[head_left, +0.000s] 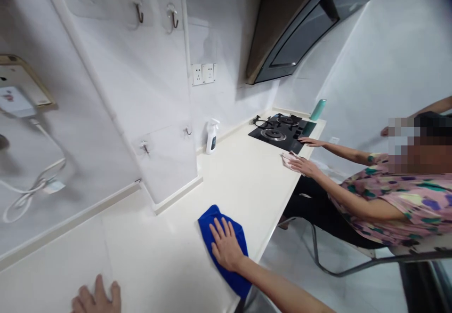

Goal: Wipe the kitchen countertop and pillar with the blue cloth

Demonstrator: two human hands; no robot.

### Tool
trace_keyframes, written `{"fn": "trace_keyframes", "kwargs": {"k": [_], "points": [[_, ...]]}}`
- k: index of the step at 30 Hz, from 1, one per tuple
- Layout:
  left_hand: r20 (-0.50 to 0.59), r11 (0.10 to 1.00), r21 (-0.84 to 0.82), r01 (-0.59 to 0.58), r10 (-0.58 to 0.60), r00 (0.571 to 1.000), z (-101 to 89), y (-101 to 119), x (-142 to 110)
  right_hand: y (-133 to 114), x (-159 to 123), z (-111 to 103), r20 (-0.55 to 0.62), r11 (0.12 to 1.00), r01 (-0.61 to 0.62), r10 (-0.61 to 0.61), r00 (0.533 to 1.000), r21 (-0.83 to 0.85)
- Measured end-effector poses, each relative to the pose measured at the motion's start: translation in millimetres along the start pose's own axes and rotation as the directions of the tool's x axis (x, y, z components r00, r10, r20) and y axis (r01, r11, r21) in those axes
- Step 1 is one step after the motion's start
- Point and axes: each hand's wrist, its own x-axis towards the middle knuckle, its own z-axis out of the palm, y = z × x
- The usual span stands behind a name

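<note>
My right hand (225, 244) lies flat, fingers spread, pressing a blue cloth (212, 219) onto the white countertop (243, 181) near its front edge. My left hand (96, 298) rests at the bottom left on the same counter, fingers stretched out, holding nothing; only its fingers show. A white spray bottle (212, 136) stands upright against the wall, well beyond the cloth.
Another person in a patterned top sits on a chair (318, 252) at right, a hand (302, 164) pressing a pale cloth on the counter by the black gas hob (278, 134). A teal bottle (318, 109) stands behind the hob. Range hood, sockets and hooks are on the wall.
</note>
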Motion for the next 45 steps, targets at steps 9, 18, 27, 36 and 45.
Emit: {"fn": "trace_keyframes", "kwargs": {"k": [9, 18, 27, 36, 45], "points": [[0.025, 1.0, 0.006, -0.017, 0.017, 1.0, -7.8, -0.9, -9.0, -17.3, 18.5, -10.2, 0.095, 0.909, 0.38, -0.399, 0.912, 0.171], [0.02, 1.0, 0.013, -0.007, 0.007, 1.0, -0.5, -4.3, -11.0, 93.2, 108.8, -16.6, -0.102, 0.976, -0.126, 0.109, 0.989, -0.176], [-0.014, 0.997, 0.057, -0.058, 0.059, 0.998, -1.0, -2.3, -14.2, 43.9, 183.5, 7.5, -0.122, 0.937, -0.299, 0.28, 0.952, -0.182], [-0.025, 0.999, 0.014, -0.034, 0.034, 0.999, 1.8, -2.7, -14.0, -88.3, 118.6, 6.9, 0.121, 0.987, 0.161, -0.157, 0.98, -0.024], [-0.071, 0.999, 0.027, -0.038, 0.039, 0.997, 0.2, 1.5, -19.3, -177.5, 59.9, -4.2, 0.25, 0.826, 0.493, -0.556, 0.793, 0.274]]}}
